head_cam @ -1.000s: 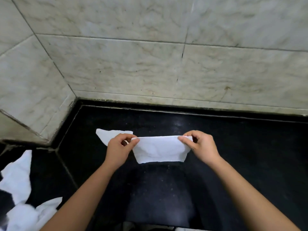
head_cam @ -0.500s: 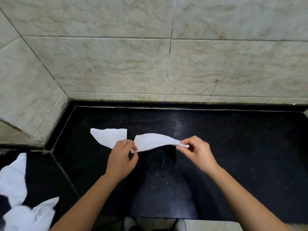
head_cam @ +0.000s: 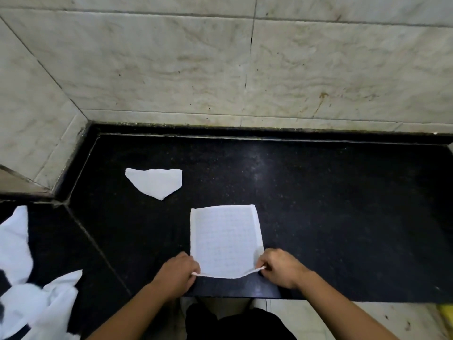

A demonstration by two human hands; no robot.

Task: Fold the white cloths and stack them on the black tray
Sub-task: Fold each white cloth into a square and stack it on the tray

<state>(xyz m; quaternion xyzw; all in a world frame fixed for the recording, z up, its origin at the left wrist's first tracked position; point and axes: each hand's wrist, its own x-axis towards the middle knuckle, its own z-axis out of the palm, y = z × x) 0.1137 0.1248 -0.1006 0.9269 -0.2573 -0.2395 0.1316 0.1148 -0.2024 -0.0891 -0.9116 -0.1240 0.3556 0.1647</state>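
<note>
White, grid-textured rectangular cloth (head_cam: 225, 239) lies flat on the black speckled stone counter (head_cam: 343, 204). My left hand (head_cam: 175, 273) and right hand (head_cam: 282, 267) pinch its near corners. A smaller folded white cloth (head_cam: 155, 182) sits beyond it, leftward.

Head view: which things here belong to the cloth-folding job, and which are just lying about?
Job: flat white cloth, held at both near corners; folded white cloth beyond it, leftward; heap of unfolded white cloths, far left; black counter under them (no separate tray discernible).
Lying about: tiled wall; yellow object at the lower right edge, too cropped to identify.
</note>
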